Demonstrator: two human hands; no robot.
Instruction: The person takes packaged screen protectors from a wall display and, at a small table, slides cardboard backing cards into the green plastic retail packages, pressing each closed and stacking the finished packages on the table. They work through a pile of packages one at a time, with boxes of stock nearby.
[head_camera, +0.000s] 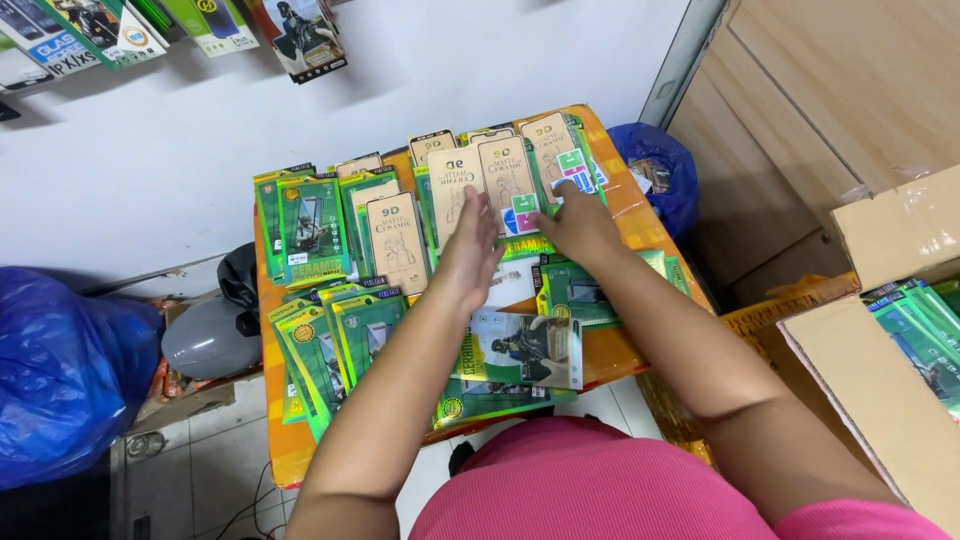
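Tan cardboard screen-protector packs (508, 180) stand in overlapping rows at the far side of the orange surface (625, 355), and both hands rest on them. Left hand (470, 250) lies flat with fingers together against one tan pack; right hand (578, 225) presses fingertips onto a neighbouring pack (its grip cannot be told). Green flat packets (315, 225) fan out nearer and to the left. Beyond the surface sit a blue plastic bag (60, 370) and an open cardboard box (880, 390).
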